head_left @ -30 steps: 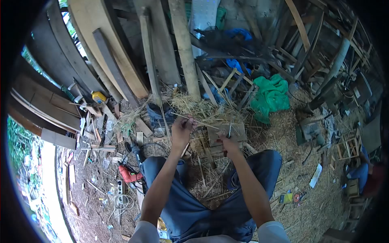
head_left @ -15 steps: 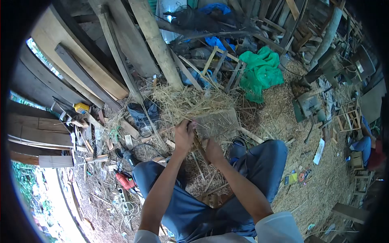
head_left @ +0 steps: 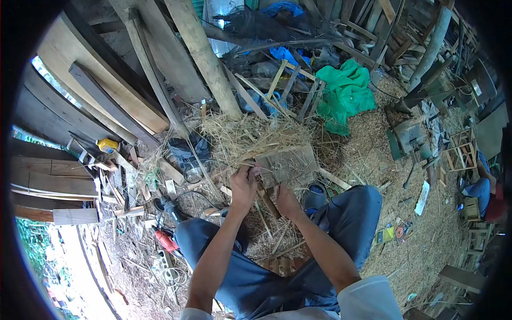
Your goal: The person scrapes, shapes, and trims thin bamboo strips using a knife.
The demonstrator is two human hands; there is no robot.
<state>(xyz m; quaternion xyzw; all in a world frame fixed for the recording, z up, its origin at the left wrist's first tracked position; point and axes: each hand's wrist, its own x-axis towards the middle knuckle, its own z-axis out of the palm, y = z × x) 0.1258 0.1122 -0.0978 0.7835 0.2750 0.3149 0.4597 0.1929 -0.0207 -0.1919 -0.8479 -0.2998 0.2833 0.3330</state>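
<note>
Littered floor [head_left: 426, 250] beneath curled left hand [head_left: 245, 189]

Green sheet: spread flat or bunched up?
Bunched up: the green sheet shows irregular creases and overlapping folds, with no smooth flat spread.

Before the seated person I see the left hand [head_left: 244, 184] and the right hand [head_left: 288, 201] near each other, a stick [head_left: 269, 204] between them. Beyond the hands lies a board [head_left: 292, 161], and behind it the straw [head_left: 229, 133]. At left, a power tool [head_left: 166, 240] is beside the knee [head_left: 194, 234]; farther, planks [head_left: 109, 80] stand leaning. Rightward are a sheet [head_left: 346, 90], a machine [head_left: 408, 137], then another person [head_left: 488, 197].
</note>
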